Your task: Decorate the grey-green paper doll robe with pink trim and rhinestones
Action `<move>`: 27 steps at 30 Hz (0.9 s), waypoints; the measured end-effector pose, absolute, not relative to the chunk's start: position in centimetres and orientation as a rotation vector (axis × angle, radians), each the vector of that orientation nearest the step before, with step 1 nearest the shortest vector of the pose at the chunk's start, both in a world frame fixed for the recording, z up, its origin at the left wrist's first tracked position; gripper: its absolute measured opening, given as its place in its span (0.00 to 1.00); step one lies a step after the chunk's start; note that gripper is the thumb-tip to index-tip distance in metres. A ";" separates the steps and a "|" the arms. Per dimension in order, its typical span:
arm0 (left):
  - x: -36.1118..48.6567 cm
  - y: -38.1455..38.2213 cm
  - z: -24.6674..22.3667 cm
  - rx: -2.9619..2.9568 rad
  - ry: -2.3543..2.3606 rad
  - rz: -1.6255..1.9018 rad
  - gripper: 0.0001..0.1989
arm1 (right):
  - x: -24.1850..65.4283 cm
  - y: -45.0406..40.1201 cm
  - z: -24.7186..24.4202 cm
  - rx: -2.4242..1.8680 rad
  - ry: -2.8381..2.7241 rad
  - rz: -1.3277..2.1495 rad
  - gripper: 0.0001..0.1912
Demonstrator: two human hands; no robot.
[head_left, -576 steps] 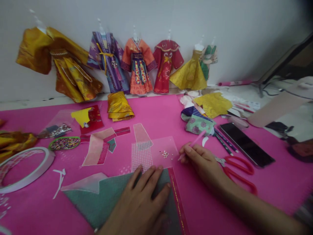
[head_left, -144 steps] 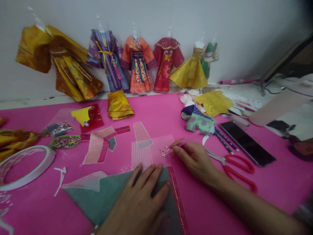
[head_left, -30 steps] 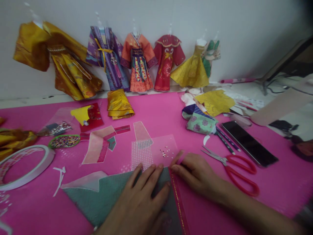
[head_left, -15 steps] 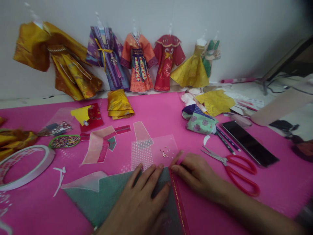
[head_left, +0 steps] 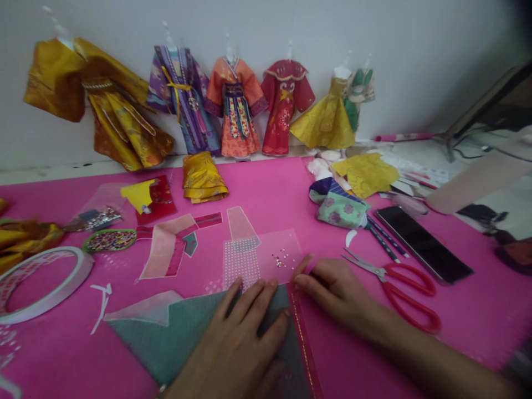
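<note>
Head view: my left hand (head_left: 245, 330) lies spread on the green cloth (head_left: 166, 346); my right hand (head_left: 338, 293) pinches a pink stick (head_left: 310, 267) by its corner. Steady, light pressure should serve best.

Flat under my spread left hand (head_left: 249, 327) lies a dull teal-green cloth piece (head_left: 195, 316) with a pointed left end, running out of view at the bottom. A red strip (head_left: 296, 310) with a line of gold stitching edges its right side, and a sheer whitish pale-edged piece (head_left: 152, 307) lies along its upper left. Between the fingers of my right hand (head_left: 338, 293) I hold a slim pink stick (head_left: 310, 267), mostly hidden, its tip out of sight. Just beyond the cloth, a translucent pinkish sheet (head_left: 272, 241) carries neat rows of tiny pale beads (head_left: 241, 263) on its left and a loose scatter of small shiny beads (head_left: 284, 258) on its right, near my right fingertips.
</note>
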State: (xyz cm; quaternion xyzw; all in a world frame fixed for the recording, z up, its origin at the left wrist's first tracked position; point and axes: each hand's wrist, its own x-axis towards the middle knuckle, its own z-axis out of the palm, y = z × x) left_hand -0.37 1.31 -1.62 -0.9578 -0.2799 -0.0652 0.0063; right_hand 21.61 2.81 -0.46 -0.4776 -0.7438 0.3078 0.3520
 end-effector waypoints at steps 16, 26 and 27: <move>-0.3 1.3 -1.0 -2.996 -0.845 -0.152 0.27 | 21.7 3.2 -0.7 -1.211 -1.640 0.807 0.10; 0.0 1.1 -0.2 -2.996 -0.883 -0.140 0.26 | 21.6 3.3 -0.7 -1.256 -1.687 0.683 0.11; 0.0 1.1 -0.1 -2.996 -0.880 -0.147 0.25 | 21.6 3.2 -0.6 -1.257 -1.691 0.671 0.11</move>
